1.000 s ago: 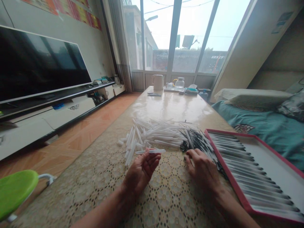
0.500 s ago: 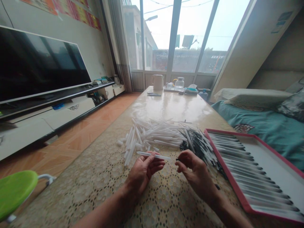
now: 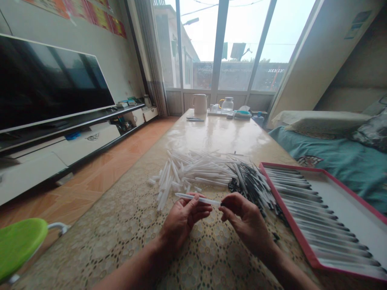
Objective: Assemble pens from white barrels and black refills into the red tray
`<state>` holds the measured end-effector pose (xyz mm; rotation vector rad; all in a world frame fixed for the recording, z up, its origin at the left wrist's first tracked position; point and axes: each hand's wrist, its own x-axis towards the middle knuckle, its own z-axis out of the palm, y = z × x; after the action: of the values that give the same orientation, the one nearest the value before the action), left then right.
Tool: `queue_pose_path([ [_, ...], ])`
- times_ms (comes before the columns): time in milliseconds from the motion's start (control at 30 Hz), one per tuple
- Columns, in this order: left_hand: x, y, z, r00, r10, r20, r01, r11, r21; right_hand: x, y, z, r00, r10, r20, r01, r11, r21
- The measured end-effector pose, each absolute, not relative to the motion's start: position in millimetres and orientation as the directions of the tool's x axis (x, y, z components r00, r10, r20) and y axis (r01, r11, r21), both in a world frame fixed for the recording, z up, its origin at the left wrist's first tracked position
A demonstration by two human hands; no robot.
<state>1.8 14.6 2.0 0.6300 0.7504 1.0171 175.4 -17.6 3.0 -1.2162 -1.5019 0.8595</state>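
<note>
My left hand [image 3: 187, 209] pinches a whitish translucent pen barrel [image 3: 199, 198] between thumb and fingers, its pointed end to the left. At the barrel's right end, my right hand [image 3: 242, 213] pinches a small black pen end plug [image 3: 223, 204], which meets the barrel there. How deep the plug sits cannot be made out. Beyond my hands lies a heap of white pen barrels [image 3: 205, 169]. Dark pen refills [image 3: 252, 181] are piled to its right, with a clump of small black parts [image 3: 233, 184] at their near edge.
A pink-rimmed box [image 3: 308, 245] on the right holds a row of pens with black ends [image 3: 323, 217]. Loose black plugs [image 3: 275, 237] lie beside my right wrist. A kettle [image 3: 200, 104] and a glass jug [image 3: 227, 104] stand at the table's far end. A green stool [image 3: 22, 245] is at left.
My right hand has moved left, bringing the black plug from a short gap away to the barrel's right end. My left hand holds the barrel in nearly the same place.
</note>
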Motion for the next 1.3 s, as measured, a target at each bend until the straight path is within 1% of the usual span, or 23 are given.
queue_pose_path([
  [233,2,15,3,0.315,0.913,-0.260,-0.496,0.392,0.775,176,-17,3,-0.011,0.975,0.222,0.258,0.217,-0.941],
  [533,2,15,3,0.323,0.913,-0.248,-0.497,0.387,0.776,176,-18,2,-0.034,0.973,0.226,0.244,0.228,-0.943],
  [767,1,16,-1,0.358,0.907,-0.223,-0.488,0.385,0.783,177,-16,-2,-0.035,0.979,0.201,0.218,0.204,-0.955],
  [900,1,16,-1,0.356,0.906,-0.227,-0.478,0.386,0.789,175,-16,-1,-0.027,0.981,0.192,0.170,0.194,-0.966],
  [1000,2,16,-1,0.356,0.906,-0.229,-0.475,0.386,0.791,174,-17,-1,-0.015,0.987,0.158,0.145,0.159,-0.977],
  [1100,2,17,-2,0.368,0.903,-0.222,-0.477,0.388,0.788,176,-17,-4,-0.030,0.994,0.102,0.170,0.106,-0.980],
  [1167,1,18,-4,0.390,0.896,-0.213,-0.476,0.394,0.786,178,-16,-7,-0.052,0.996,0.072,0.218,0.082,-0.972],
  [1300,1,17,-5,0.398,0.893,-0.209,-0.473,0.395,0.788,181,-15,-10,-0.069,0.994,0.087,0.321,0.105,-0.941],
])
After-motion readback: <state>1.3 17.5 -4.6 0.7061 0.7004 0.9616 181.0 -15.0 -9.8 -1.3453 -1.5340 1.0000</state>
